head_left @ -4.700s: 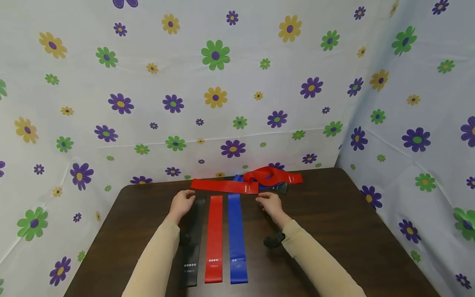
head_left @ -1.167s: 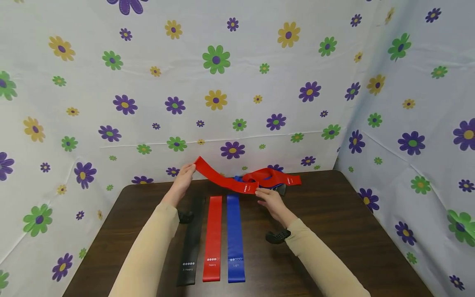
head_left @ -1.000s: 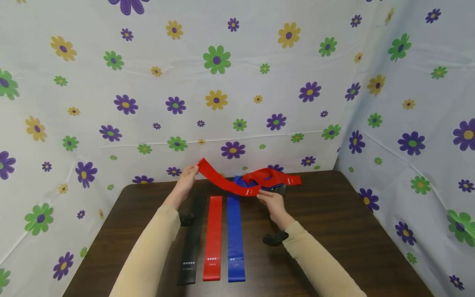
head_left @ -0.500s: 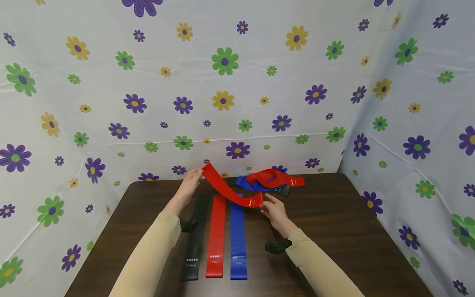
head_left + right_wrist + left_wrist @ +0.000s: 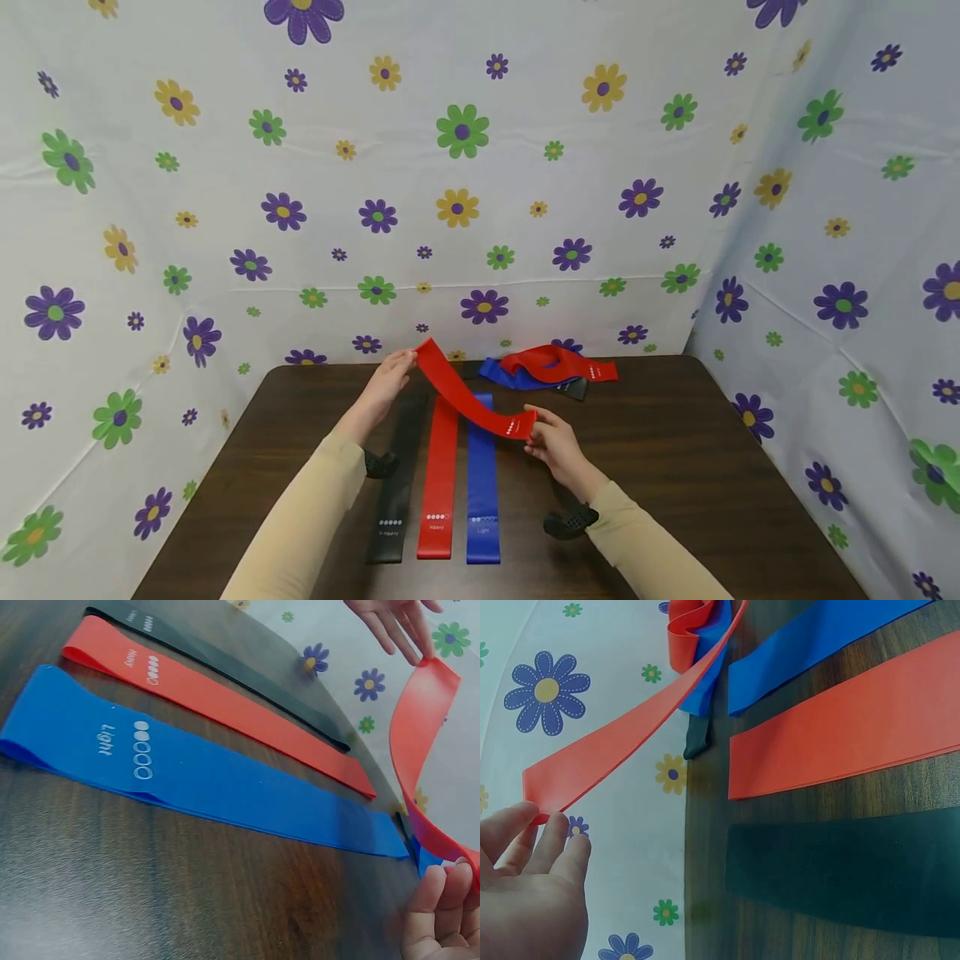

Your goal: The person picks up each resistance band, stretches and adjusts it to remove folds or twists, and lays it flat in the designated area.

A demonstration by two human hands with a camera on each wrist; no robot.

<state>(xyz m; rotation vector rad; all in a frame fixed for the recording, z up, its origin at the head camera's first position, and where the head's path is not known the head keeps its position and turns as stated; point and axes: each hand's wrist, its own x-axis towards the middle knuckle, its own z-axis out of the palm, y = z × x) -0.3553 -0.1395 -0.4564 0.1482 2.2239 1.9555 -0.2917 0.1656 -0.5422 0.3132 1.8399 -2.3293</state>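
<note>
A red resistance band (image 5: 463, 400) is held above the table, sagging between my two hands. My left hand (image 5: 384, 387) pinches its far left end by a corner, the higher of the two ends. My right hand (image 5: 558, 448) pinches the lower end, beside the printed white dots. In the left wrist view, thumb and fingertips of the left hand (image 5: 536, 889) meet at the band's corner. Below the held band, three bands lie flat side by side: a black one (image 5: 392, 500), a red one (image 5: 437, 492) marked Heavy and a blue one (image 5: 482, 492) marked Light.
At the table's back edge lies a loose heap with a looped red band (image 5: 592, 369), a blue band (image 5: 495, 373) and a black band (image 5: 576, 388). A flowered cloth (image 5: 405, 167) hangs behind the dark wooden table (image 5: 660, 467) and along its right side.
The red band lay on the table by the heap; both hands took its ends and lifted it. Over the last second it has come nearer, its right end lowered over the blue band.
</note>
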